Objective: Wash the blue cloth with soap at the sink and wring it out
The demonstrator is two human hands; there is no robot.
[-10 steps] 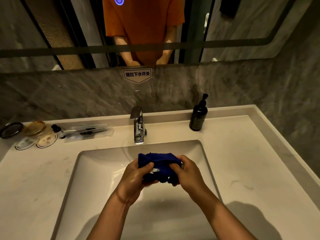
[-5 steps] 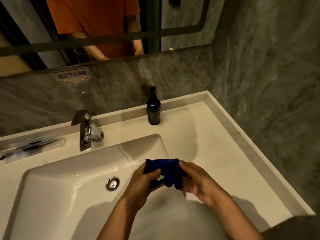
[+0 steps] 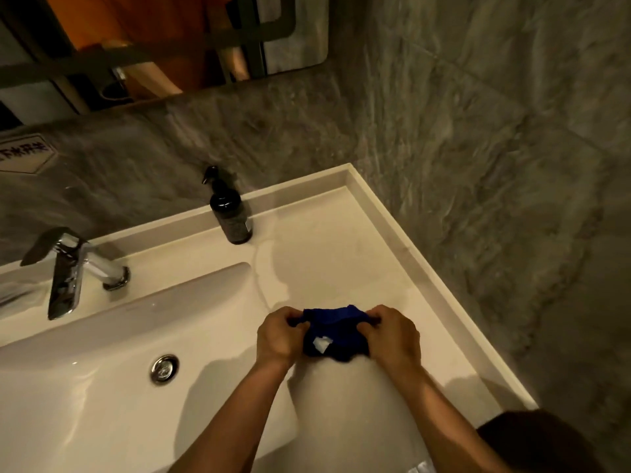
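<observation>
The blue cloth (image 3: pixel 336 331) is bunched between both hands, with a small white tag showing on its front. My left hand (image 3: pixel 278 336) grips its left end and my right hand (image 3: pixel 392 334) grips its right end. The cloth hangs just above the white counter, to the right of the sink basin (image 3: pixel 102 353). A dark pump bottle of soap (image 3: pixel 229 213) stands at the back of the counter, beyond the hands. The chrome tap (image 3: pixel 68 271) rises at the basin's back left, with no water running.
The metal drain plug (image 3: pixel 164 368) sits in the basin's floor. A raised counter rim (image 3: pixel 426 268) runs along the right side against the grey stone wall (image 3: pixel 478 131). A mirror (image 3: pixel 153 46) above reflects a person in an orange top. A dark object (image 3: pixel 546 442) fills the lower right corner.
The view has swung right. Both hands carried the cloth from over the basin's middle to above the counter on its right, and the cloth is now stretched wider between them.
</observation>
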